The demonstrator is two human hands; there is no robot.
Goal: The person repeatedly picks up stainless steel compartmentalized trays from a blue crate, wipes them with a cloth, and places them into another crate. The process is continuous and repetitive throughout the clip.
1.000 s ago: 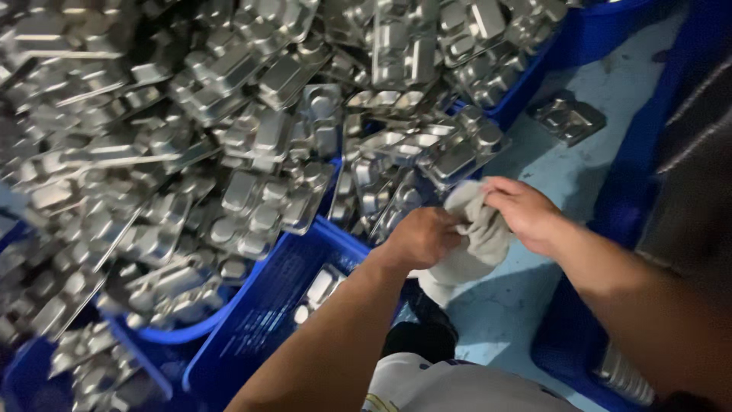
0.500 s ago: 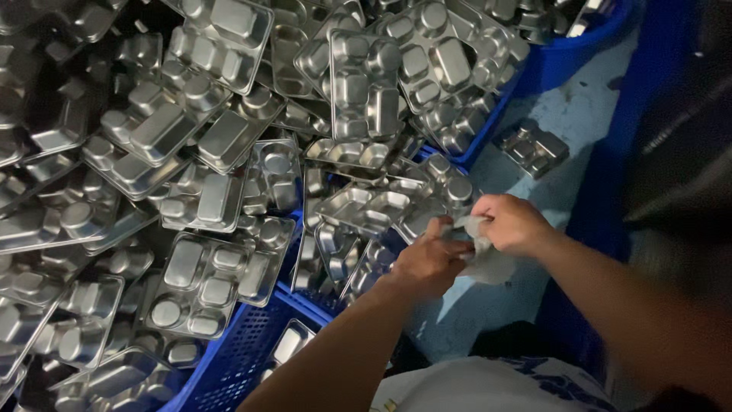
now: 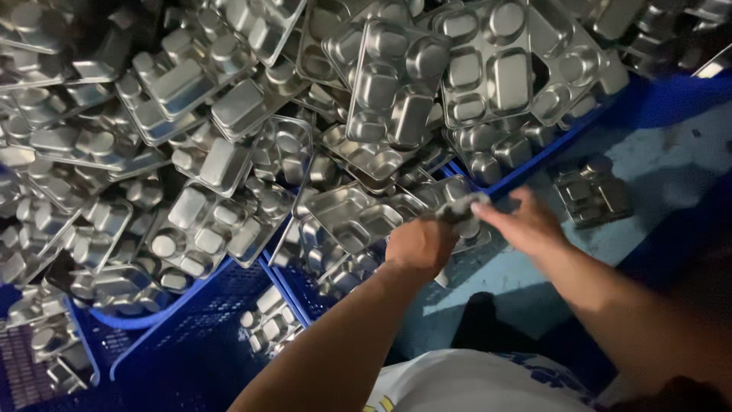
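While both bare hands meet over the near edge of the heap, the left hand [image 3: 418, 246] is curled into a fist, knuckles up, closed on one end of a crumpled grey cloth [image 3: 460, 207]. Right hand [image 3: 524, 223] comes in from the right, fingers [image 3: 488, 210] narrow and pinched on the other end of the same cloth. Motion blur here; exact finger placement under the cloth cannot be told.

Cloth sits between the 2 hands, just above a shiny compartmented steel meal tray [image 3: 347, 216] at the front of the pile. Whether it touches that tray cannot be told.

Surroundings:
- big loose heap of identical steel compartment trays [image 3: 229, 130], tilted every way, many upside down, filling the upper and left view
- blue perforated plastic crates [image 3: 191, 336] under and in front of the heap, rims partly buried by trays
- a few small trays lying inside the nearest crate [image 3: 268, 320]
- 1 lone steel tray [image 3: 591, 194] on the worn blue-grey floor [image 3: 671, 152], right of the right hand, well apart from the heap
- white shirt [image 3: 473, 381] of the person at the bottom edge
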